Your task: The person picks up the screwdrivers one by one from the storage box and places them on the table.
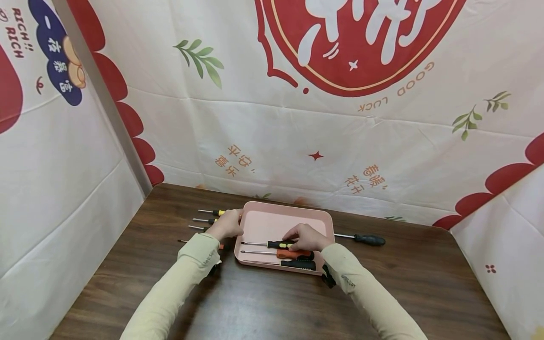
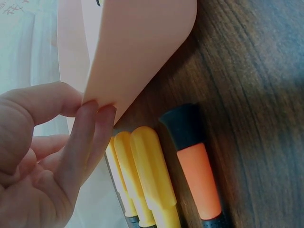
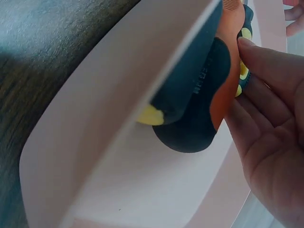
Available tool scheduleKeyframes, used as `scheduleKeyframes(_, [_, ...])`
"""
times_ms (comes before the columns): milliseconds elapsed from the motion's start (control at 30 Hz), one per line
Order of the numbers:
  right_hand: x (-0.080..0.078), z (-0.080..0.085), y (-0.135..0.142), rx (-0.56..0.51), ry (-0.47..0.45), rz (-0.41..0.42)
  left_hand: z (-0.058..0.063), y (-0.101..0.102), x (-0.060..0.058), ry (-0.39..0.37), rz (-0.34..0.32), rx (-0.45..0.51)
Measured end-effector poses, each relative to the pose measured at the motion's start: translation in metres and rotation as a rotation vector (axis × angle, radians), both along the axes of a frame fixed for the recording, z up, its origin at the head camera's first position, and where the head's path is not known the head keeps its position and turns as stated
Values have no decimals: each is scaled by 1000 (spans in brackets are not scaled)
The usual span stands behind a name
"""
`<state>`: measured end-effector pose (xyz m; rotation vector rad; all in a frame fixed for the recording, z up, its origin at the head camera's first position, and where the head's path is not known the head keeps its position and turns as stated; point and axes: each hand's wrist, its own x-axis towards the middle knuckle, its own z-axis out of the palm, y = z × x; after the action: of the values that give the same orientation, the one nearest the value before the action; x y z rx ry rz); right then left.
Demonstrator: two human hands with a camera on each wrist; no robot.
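Note:
A shallow pink tray (image 1: 267, 221) stands near the back of the table. My left hand (image 1: 227, 224) pinches its left wall between thumb and fingers, as the left wrist view shows up close. Inside the tray, my right hand (image 1: 308, 237) grips the handle of a black-and-yellow screwdriver (image 1: 275, 244), its shaft pointing left. Just in front of that lie an orange-and-black screwdriver (image 1: 289, 254) and, along the front wall, a black-handled screwdriver (image 1: 297, 264). In the right wrist view, thumb and fingers close around the black-and-yellow handle (image 3: 245, 71), beside the orange one.
Left of the tray lie several screwdrivers, with yellow handles (image 2: 151, 166) side by side and an orange-and-black handle (image 2: 197, 183) apart. A dark-handled screwdriver (image 1: 369, 240) lies right of the tray. Printed cloth (image 1: 272, 127) hangs behind the wooden table (image 1: 255, 307).

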<state>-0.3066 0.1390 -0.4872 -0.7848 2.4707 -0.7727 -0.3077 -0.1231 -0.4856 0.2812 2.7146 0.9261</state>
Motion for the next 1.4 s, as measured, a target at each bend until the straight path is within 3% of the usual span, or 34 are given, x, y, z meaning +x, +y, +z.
scheduleKeyframes(167, [0, 0, -2, -2, 36, -18, 1, 1, 0, 11, -5, 8])
scheduleKeyframes(333, [0, -2, -2, -17, 14, -33, 1, 2, 1, 17, -7, 3])
scheduleKeyframes(567, [-2, 0, 5, -54, 31, 4, 0, 3, 0, 33, -21, -15])
scheduleKeyframes(700, [-4, 2, 9, -131, -28, -7, 1, 3, -1, 39, -18, -25])
scheduleKeyframes(1000, [-5, -2, 20, -336, -206, -123, 1, 3, 0, 23, -4, -16])
scheduleKeyframes(1400, [-6, -4, 33, -499, -310, -273, 1, 2, 0, -5, 21, -13])
